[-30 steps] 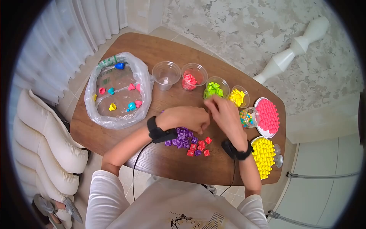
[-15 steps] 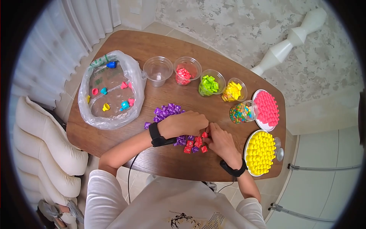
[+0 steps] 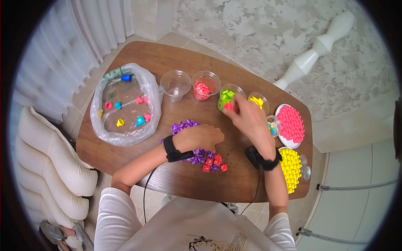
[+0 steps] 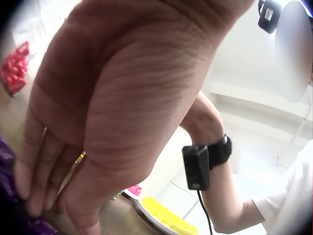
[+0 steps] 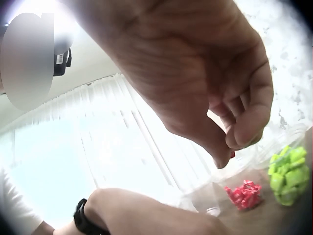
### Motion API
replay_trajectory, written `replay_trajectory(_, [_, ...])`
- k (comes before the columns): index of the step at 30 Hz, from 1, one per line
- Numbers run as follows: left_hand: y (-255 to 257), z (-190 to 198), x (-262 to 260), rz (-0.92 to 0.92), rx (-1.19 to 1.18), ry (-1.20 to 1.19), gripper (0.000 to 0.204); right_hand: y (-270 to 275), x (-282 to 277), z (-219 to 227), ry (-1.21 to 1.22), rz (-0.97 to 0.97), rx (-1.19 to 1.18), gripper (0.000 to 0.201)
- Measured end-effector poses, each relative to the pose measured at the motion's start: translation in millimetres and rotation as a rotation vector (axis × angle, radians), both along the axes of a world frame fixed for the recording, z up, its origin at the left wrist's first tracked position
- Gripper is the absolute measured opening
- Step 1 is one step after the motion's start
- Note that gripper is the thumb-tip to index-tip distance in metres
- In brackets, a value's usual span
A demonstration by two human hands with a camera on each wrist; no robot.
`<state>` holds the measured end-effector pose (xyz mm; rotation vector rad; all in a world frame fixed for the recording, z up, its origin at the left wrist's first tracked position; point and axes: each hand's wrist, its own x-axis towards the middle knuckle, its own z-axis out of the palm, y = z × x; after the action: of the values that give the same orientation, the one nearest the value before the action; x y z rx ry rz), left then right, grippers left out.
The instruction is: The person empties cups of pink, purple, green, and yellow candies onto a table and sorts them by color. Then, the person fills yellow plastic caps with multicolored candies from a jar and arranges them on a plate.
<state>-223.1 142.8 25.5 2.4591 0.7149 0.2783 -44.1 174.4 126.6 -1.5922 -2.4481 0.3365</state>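
Observation:
The right hand (image 3: 253,119) pinches a small red wrapped piece (image 3: 228,107) between thumb and fingertips, over the near rim of the cup of green pieces (image 3: 226,97). In the right wrist view only a sliver of red shows at the fingertips of that hand (image 5: 210,68). The left hand (image 3: 197,138) is low over the pile of purple wrapped pieces (image 3: 197,155). Its fingers hang loosely bent beside purple pieces (image 4: 7,169) in the left wrist view, with nothing visibly held by that hand (image 4: 122,98). Several red pieces (image 3: 217,159) lie right of the pile.
An empty clear cup (image 3: 176,85) and a cup of red pieces (image 3: 202,90) stand at the back, yellow (image 3: 256,101) and multicoloured (image 3: 271,126) ones to the right. Plates of pink (image 3: 290,125) and yellow pieces (image 3: 289,169) line the right edge. A plastic bag (image 3: 97,121) lies left.
Since half a second ago the right hand has moved from the red pieces up to the green cup, carrying a red piece. The left hand has stayed near the purple pile.

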Motion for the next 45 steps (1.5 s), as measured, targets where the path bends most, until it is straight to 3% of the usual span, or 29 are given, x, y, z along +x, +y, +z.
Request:
replay_trajectory(4, [-3.4, -8.8, 3.0, 0.0, -0.036, -0.072, 0.028, 9.3, -24.2, 4.8, 0.203, -0.012, 0.198, 0.03])
replay_trajectory(6, [-9.8, -10.5, 6.7, -0.017, 0.068, -0.197, 0.027, -0.9, -22.8, -2.5, 0.242, -0.007, 0.256, 0.03])
replay_trajectory(11, [-16.8, 7.6, 19.4, -0.119, -0.094, -0.062, 0.026, -58.7, 47.3, -43.1, 0.143, -0.029, -0.057, 0.027])
replay_trajectory(13, [-16.2, 6.5, 28.4, -0.171, -0.085, -0.006, 0.025, -87.4, 68.5, -56.3, -0.068, -0.032, -0.234, 0.029])
replay_trajectory(16, [-16.1, -1.9, 39.7, -0.236, -0.203, 0.086, 0.021, -120.5, 74.7, -61.5, -0.022, -0.029, -0.364, 0.031])
replay_trajectory(18, [-17.6, -22.0, 35.2, -0.147, 0.051, -0.119, 0.017, -131.8, 71.6, -74.7, 0.019, -0.04, -0.405, 0.032])
replay_trajectory(20, [-13.3, -17.1, 34.7, -0.104, 0.063, -0.043, 0.017, -137.6, 67.0, -90.2, 0.039, -0.044, -0.326, 0.029])
replay_trajectory(27, [9.2, 4.3, 20.4, 0.145, 0.028, 0.13, 0.019, -84.2, 65.2, -116.6, 0.202, -0.021, -0.244, 0.028])
replay_trajectory(29, [7.1, 5.7, 19.4, 0.2, 0.021, 0.152, 0.022, -68.4, 61.8, -121.0, 0.097, 0.007, -0.2, 0.028])
replay_trajectory(31, [2.8, 7.7, 18.0, 0.224, 0.052, 0.005, 0.027, -54.4, 63.8, -127.0, 0.121, 0.05, -0.201, 0.03])
replay_trajectory(33, [-0.8, 10.4, 20.7, 0.23, 0.05, 0.003, 0.029, -41.9, 66.9, -127.5, 0.142, 0.103, -0.2, 0.032])
replay_trajectory(35, [-2.9, 10.2, 23.2, 0.244, 0.046, -0.009, 0.033, -35.8, 68.7, -104.2, 0.201, 0.055, -0.597, 0.024])
replay_trajectory(36, [-4.0, 10.2, 24.4, 0.247, 0.054, 0.005, 0.033, -34.6, 69.7, -103.9, 0.214, 0.064, -0.59, 0.024])
replay_trajectory(38, [-5.8, 14.7, 30.1, 0.328, -0.122, -0.027, 0.032, -32.6, 70.9, -103.9, 0.661, 0.038, -0.642, 0.014])
replay_trajectory(40, [-7.1, 9.8, 32.5, 0.346, -0.017, -0.086, 0.029, -27.2, 66.4, -108.5, 0.796, 0.07, -0.628, 0.013])
replay_trajectory(42, [-6.0, 7.8, 33.9, 0.552, -0.173, -0.236, 0.024, -22.2, 60.8, -116.1, 0.931, 0.092, -0.618, 0.013])
replay_trajectory(45, [-8.5, 24.6, 34.3, 0.649, -0.145, -0.275, 0.016, -19.2, 48.5, -121.6, 1.101, 0.184, -0.57, 0.015])
